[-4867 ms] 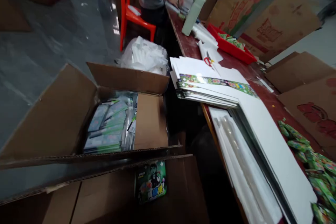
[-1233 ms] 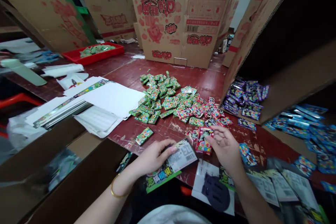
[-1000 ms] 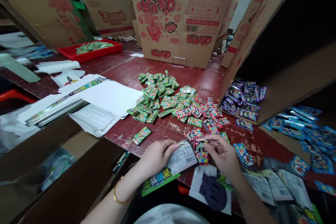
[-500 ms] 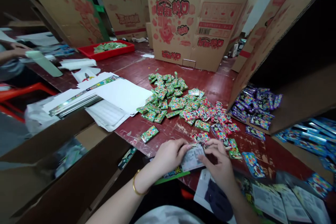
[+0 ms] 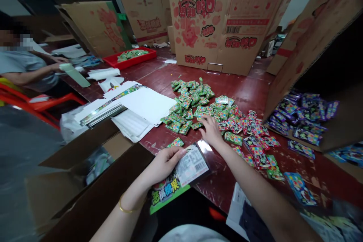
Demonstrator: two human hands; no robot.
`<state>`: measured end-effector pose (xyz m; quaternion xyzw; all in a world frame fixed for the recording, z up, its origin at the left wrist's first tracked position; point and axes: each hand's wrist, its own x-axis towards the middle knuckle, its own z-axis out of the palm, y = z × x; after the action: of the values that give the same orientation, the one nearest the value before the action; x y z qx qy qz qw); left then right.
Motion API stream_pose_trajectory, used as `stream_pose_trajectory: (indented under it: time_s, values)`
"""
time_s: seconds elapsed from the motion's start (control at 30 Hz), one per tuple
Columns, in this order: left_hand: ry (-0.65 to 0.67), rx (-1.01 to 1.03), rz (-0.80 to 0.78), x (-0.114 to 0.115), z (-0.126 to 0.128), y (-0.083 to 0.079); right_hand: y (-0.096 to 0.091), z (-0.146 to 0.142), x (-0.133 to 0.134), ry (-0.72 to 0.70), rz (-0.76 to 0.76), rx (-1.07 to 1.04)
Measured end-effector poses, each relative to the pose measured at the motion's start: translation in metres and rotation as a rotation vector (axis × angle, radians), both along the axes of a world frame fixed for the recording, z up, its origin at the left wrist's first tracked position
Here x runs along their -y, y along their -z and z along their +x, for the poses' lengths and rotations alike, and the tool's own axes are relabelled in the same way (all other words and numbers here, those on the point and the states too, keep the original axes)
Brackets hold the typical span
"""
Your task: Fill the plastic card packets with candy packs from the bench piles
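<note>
- the pouch (image 5: pixel 193 166) is in my left hand (image 5: pixel 166 162), held over the table's near edge and tilted, its white printed label turned up and its green-edged part with big coloured lettering hanging lower, toward my lap.
- my left thumb lies on top of it and my fingers go under, pinching it along its upper left side; a gold bangle (image 5: pixel 121 206) circles that wrist.
- my right hand (image 5: pixel 205 128) reaches past the pouch to the heap of green packets (image 5: pixel 185 102), fingers curled at its near edge; i cannot tell whether the tips have closed on a packet.
- one green packet (image 5: pixel 176 142) lies apart from the heap, just beyond my left hand.
- pink-red packets (image 5: pixel 256 130) spread to the right of the green ones, and purple packets (image 5: pixel 300 115) sit in the mouth of a carton on its side.
- a lone blue packet (image 5: pixel 300 189) lies beyond my right forearm.
- left of the heap are white card sheets (image 5: pixel 150 104); below them stands an open box (image 5: pixel 82 174).
- farther off on the red table (image 5: pixel 159 77) is a red tray (image 5: pixel 115 62) holding more green packets.
- another person (image 5: pixel 28 70) sits far left, near a pale green bottle (image 5: pixel 74 75).
</note>
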<state>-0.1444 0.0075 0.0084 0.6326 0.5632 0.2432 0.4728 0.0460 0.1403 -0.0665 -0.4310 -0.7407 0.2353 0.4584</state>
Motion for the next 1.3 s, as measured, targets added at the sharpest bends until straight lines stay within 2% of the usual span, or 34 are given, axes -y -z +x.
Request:
stream_pose_trajectory:
  time_s: [0.1, 0.17, 0.27, 0.37, 0.43, 0.53, 0.67, 0.73, 0.83, 0.93, 1.0, 1.03, 1.07, 1.17, 1.23, 1.3]
  values:
    - [-0.026, -0.048, 0.024, 0.004, -0.007, -0.008, -0.01, -0.009, 0.003, 0.027, 0.012, -0.061]
    - [-0.035, -0.137, 0.078, 0.003, -0.009, -0.01, -0.019, 0.0, 0.024, 0.041, 0.0, -0.133]
    - [0.0, -0.278, 0.201, -0.001, -0.007, -0.01, -0.028, 0.02, 0.07, -0.096, -0.147, -0.219]
    - [0.063, -0.424, 0.395, -0.001, 0.002, -0.007, -0.03, 0.03, 0.108, -0.169, -0.312, -0.215]
    - [0.099, -0.487, 0.593, 0.002, 0.009, -0.006, -0.029, 0.033, 0.123, -0.151, -0.32, -0.217]
    - [0.215, -0.518, 0.897, 0.011, 0.018, -0.011, -0.028, 0.038, 0.132, -0.161, -0.235, -0.274]
    - [0.452, -0.486, 1.122, 0.018, 0.022, -0.025, -0.028, 0.051, 0.146, -0.117, -0.014, -0.283]
    - [0.478, -0.422, 1.252, 0.019, 0.023, -0.031, -0.027, 0.057, 0.158, -0.046, 0.134, -0.17]
    - [0.418, -0.384, 1.36, 0.02, 0.02, -0.032, -0.021, 0.066, 0.17, 0.021, 0.261, -0.032]
    - [0.38, -0.403, 1.261, 0.023, 0.013, -0.024, -0.01, 0.068, 0.148, 0.088, 0.292, -0.055]
    - [0.35, -0.389, 1.235, 0.026, 0.009, -0.016, -0.002, 0.06, 0.109, 0.148, 0.277, 0.016]
    - [0.324, -0.378, 1.251, 0.028, 0.008, -0.013, 0.002, 0.051, 0.084, 0.16, 0.252, 0.163]
    - [0.288, -0.36, 1.285, 0.03, 0.008, -0.01, 0.006, 0.04, 0.058, 0.133, 0.232, 0.232]
    - [0.167, -0.296, 1.382, 0.037, 0.013, -0.01, 0.019, -0.002, -0.013, -0.075, 0.189, 0.473]
    - [0.091, -0.253, 1.394, 0.04, 0.016, -0.014, 0.027, -0.025, -0.042, -0.158, 0.166, 0.58]
    - [0.061, -0.251, 1.357, 0.041, 0.015, -0.019, 0.034, -0.036, -0.055, -0.193, 0.144, 0.663]
